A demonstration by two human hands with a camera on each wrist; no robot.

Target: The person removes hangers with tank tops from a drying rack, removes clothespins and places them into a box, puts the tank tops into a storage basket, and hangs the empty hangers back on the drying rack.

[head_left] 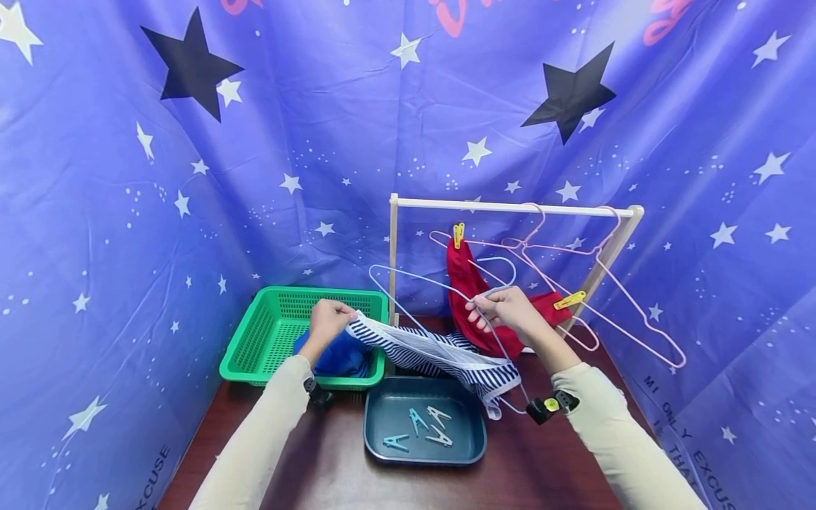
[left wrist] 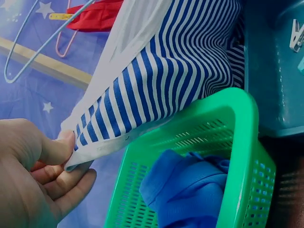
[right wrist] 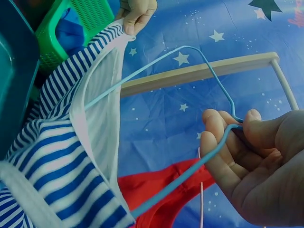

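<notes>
A blue-and-white striped garment (head_left: pixel 433 348) with white edging hangs slantwise above the table. My left hand (head_left: pixel 329 322) pinches one end of its white edge between thumb and fingers. In my right hand (head_left: pixel 506 312) is a light blue hanger (right wrist: pixel 178 183), gripped near the base of its hook. One lower part of the hanger passes into the garment's opening, as the right wrist view shows; the other shoulder (head_left: pixel 408 269) is outside it. How far the hanger reaches inside is hidden by the cloth.
A green basket (head_left: pixel 251 340) with blue cloth (head_left: pixel 344 356) stands at the left. Several clothespins (head_left: pixel 417 419) lie in a dark tray (head_left: pixel 472 453). Behind, a wooden rack (head_left: pixel 459 204) bears pink hangers (head_left: pixel 637 304); yellow clips (head_left: pixel 459 235) fasten a red garment (head_left: pixel 468 283) to one.
</notes>
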